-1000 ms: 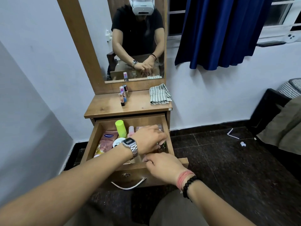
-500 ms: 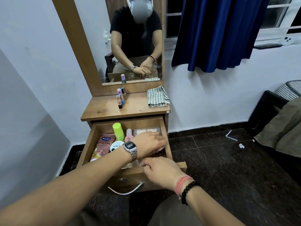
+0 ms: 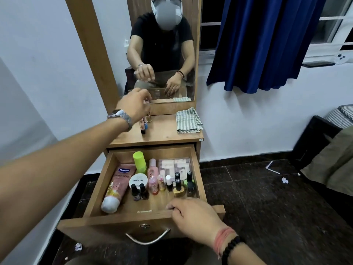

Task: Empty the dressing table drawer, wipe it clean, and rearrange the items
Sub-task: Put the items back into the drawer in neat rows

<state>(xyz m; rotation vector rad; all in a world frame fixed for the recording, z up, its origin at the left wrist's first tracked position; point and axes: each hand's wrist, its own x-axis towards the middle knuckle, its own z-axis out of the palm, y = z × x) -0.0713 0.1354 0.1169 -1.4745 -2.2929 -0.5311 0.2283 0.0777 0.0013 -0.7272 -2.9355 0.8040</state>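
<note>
The wooden drawer [image 3: 196, 175] is pulled out. Inside lie a pink Vaseline tube [image 3: 116, 188], a lime-green bottle [image 3: 139, 161], a white nail polish remover tub [image 3: 138, 181], a pink bottle [image 3: 152, 172], a clear box [image 3: 173, 166] and several small nail polish bottles [image 3: 177, 185]. My right hand [image 3: 193, 217] grips the drawer's front edge [image 3: 133, 217]. My left hand [image 3: 133, 105] is over the dressing table top [image 3: 164, 133], fingers curled down and pinching a small bottle that they mostly hide. It hovers just above three small bottles [image 3: 146, 123] standing there.
A folded striped cloth [image 3: 188, 120] lies on the right of the table top. The mirror [image 3: 162, 54] stands behind it. A blue curtain [image 3: 267, 41] hangs to the right, a dark chair [image 3: 315, 138] with fabric stands at far right, and paper scraps [image 3: 284, 180] dot the dark floor.
My left hand has lifted out of the drawer's right side and moved up to the table top. The nail polish bottles it covered now show. My right hand stays on the drawer front.
</note>
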